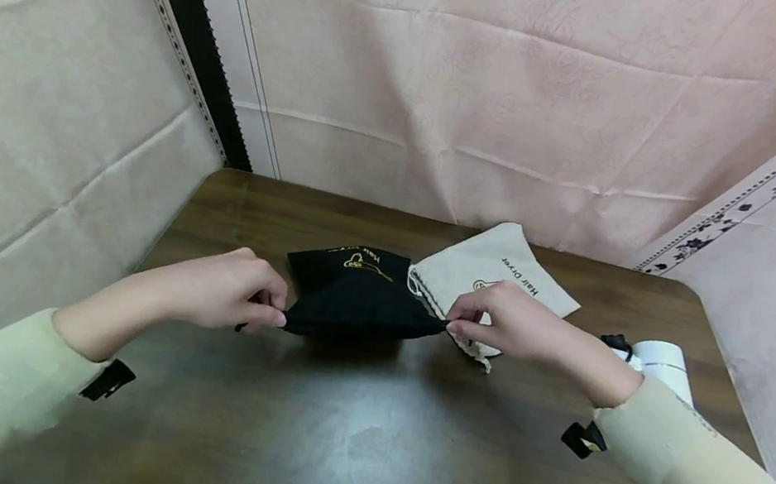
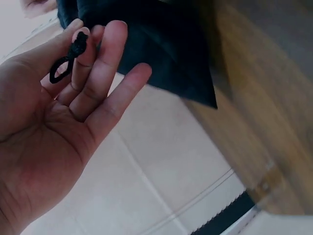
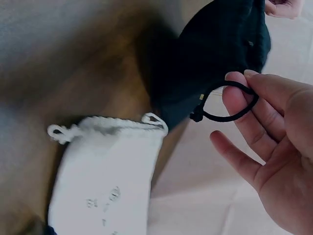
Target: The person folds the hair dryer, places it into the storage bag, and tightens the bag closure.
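Note:
A black drawstring bag (image 1: 356,304) with gold print, including the word "Hair", is stretched between both hands over the table. My left hand (image 1: 237,292) pinches the left corner of its mouth between thumb and forefinger. At the opposite corner, my right hand (image 1: 518,326) grips the cloth the same way. A knotted black cord loop (image 2: 78,46) hangs by the left fingers in the left wrist view. Another black cord loop (image 3: 226,119) dangles across the right fingers in the right wrist view. What the bag contains is hidden.
A white drawstring bag (image 1: 463,263) printed "Hair Dryer" lies behind the right hand. Partly covered by the right sleeve, a white rounded object (image 1: 663,363) with a black cord lies at the table's right. Pale cloth (image 1: 528,112) hangs along the table's back edge and sides.

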{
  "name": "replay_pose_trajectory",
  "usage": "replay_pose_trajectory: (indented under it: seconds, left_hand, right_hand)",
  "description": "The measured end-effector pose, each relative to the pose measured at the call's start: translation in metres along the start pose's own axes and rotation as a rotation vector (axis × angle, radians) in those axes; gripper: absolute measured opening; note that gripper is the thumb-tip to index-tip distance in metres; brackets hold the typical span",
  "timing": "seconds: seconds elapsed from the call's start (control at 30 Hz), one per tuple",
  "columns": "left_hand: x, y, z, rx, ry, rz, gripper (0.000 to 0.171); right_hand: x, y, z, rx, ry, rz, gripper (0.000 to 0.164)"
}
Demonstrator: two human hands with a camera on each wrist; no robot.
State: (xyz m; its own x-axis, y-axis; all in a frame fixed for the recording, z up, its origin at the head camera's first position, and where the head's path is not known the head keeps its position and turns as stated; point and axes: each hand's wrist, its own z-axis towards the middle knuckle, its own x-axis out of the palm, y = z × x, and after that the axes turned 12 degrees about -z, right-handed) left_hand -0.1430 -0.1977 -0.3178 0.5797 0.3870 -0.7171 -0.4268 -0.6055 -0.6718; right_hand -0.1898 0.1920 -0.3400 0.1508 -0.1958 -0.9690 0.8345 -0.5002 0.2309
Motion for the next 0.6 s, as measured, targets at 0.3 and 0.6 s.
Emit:
replay_pose_trajectory:
  seconds: [0.3,0.6]
  left_hand:
    - [-0.012,0.012,-0.02,-0.029,0.069,-0.101,0.02]
    - [-0.017,0.027,-0.034,-0.175,0.173,-0.239,0.017]
  right_hand:
    - [-0.013,-0.011,-0.022,0.04,0.009,-0.058,0.016]
    - [-0.015,-0.022,-0.044,0.009,0.005,-0.092,0.022]
